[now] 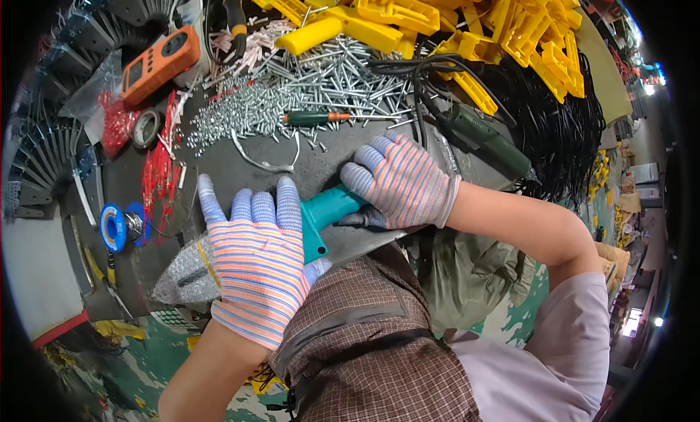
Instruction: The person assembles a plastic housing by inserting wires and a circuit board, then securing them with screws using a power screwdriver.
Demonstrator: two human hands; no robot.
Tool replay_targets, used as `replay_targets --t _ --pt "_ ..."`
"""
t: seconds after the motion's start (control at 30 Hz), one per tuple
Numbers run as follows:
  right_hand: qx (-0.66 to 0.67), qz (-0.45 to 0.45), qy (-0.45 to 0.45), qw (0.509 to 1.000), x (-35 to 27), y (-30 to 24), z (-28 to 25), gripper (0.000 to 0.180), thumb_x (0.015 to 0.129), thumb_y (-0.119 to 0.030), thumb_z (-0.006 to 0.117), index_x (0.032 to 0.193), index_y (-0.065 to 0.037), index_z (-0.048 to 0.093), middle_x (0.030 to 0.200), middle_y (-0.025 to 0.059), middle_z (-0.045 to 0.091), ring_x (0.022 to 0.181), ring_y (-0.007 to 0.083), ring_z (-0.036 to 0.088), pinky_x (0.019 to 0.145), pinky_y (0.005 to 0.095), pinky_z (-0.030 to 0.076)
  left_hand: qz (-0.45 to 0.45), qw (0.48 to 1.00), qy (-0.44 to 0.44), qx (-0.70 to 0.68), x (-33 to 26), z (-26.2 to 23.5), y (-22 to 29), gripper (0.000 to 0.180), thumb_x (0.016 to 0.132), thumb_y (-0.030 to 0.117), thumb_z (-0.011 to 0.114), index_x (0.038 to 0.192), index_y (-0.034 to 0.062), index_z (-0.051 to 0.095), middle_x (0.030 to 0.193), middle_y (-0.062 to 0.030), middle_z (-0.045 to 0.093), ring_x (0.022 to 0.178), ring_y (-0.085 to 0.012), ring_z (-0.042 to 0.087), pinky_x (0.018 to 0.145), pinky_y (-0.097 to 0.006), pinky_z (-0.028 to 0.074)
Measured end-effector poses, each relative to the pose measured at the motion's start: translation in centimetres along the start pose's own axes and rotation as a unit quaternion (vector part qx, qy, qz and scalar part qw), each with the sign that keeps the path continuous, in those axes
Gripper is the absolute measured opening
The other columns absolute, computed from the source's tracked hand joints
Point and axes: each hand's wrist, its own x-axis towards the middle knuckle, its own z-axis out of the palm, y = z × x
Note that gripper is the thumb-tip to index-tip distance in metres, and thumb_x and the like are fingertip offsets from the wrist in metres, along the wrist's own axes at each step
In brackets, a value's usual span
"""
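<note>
A tool with a teal plastic handle (pixel 315 229) lies across the near edge of the dark worktop, in front of my body. Clear bubble wrap (pixel 182 272) covers its left end, with a thin yellow band around it. My left hand (pixel 259 265), in a striped knit glove, rests flat over the middle of the tool, fingers stretched and spread. The glove hides where the wrap meets the teal body. My right hand (pixel 408 181), gloved alike, is closed around the handle's right end. A thin white strip (pixel 266 165) lies just beyond the hands.
Heaped screws (pixel 321 79) and a green-handled screwdriver (pixel 313 118) lie beyond my hands. Yellow plastic shells (pixel 394 14) are piled at the back. Black cables (pixel 547 123) and a dark green power tool (pixel 485 138) sit right. An orange meter (pixel 160 63) and solder spool (pixel 120 227) stand left.
</note>
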Motion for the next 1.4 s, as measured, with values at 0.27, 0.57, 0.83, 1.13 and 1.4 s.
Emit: replay_targets --t 0.27,0.57,0.83,1.13,1.4 --pt "0.031 0.034 0.340 0.939 3.7 1.7 -6.1 0.042 0.085 -0.040 0.065 0.114 -0.010 0.063 0.105 0.0126 0.061 0.103 0.0338 0.057 0.092 0.0475 0.041 -0.031 0.995 -0.071 0.061 0.0 -0.5 0.3 0.099 0.063 0.062 0.078 0.131 -0.0059 0.055 0.104 -0.0163 0.063 0.103 -0.0305 0.059 0.115 -0.071 0.013" --pt "0.016 0.146 0.255 0.956 4.1 -1.1 2.0 0.057 0.084 -0.037 0.067 0.137 -0.020 0.054 0.148 0.0157 0.044 0.141 0.0368 0.036 0.120 0.0588 0.016 0.010 0.989 -0.019 -0.147 -0.8 0.5 -3.4 0.079 0.083 0.054 0.066 0.134 -0.0045 0.053 0.111 -0.0233 0.062 0.103 -0.0412 0.057 0.100 -0.051 0.041" --pt "0.192 0.044 0.372 0.907 6.8 -3.3 -2.2 0.051 0.082 -0.033 0.068 0.125 -0.008 0.058 0.136 0.0171 0.053 0.135 0.0390 0.042 0.116 0.0527 0.029 -0.053 0.959 -0.036 -0.275 -1.8 2.4 -6.0 0.042 0.092 0.035 0.061 0.118 0.0026 0.064 0.111 -0.0217 0.065 0.102 -0.0406 0.059 0.093 -0.047 0.046" --pt "0.298 -0.037 0.264 0.917 8.7 -9.2 -0.3 0.067 0.086 -0.046 0.061 0.137 -0.004 0.050 0.135 0.0222 0.050 0.132 0.0430 0.044 0.111 0.0553 0.034 -0.096 0.927 0.197 -0.303 -3.9 11.4 -3.9 0.032 0.089 0.023 0.065 0.114 0.0039 0.064 0.127 -0.0174 0.058 0.112 -0.0335 0.059 0.093 -0.048 0.050" --pt "0.289 -0.014 0.181 0.940 4.9 -4.4 -3.0 0.017 0.084 -0.018 0.070 0.098 -0.008 0.069 0.096 0.0091 0.068 0.089 0.0299 0.065 0.081 0.0410 0.052 -0.042 0.976 0.026 -0.213 -2.5 2.9 -4.7 0.047 0.087 0.047 0.062 0.112 0.0068 0.063 0.106 -0.0112 0.063 0.098 -0.0334 0.058 0.089 -0.045 0.043"
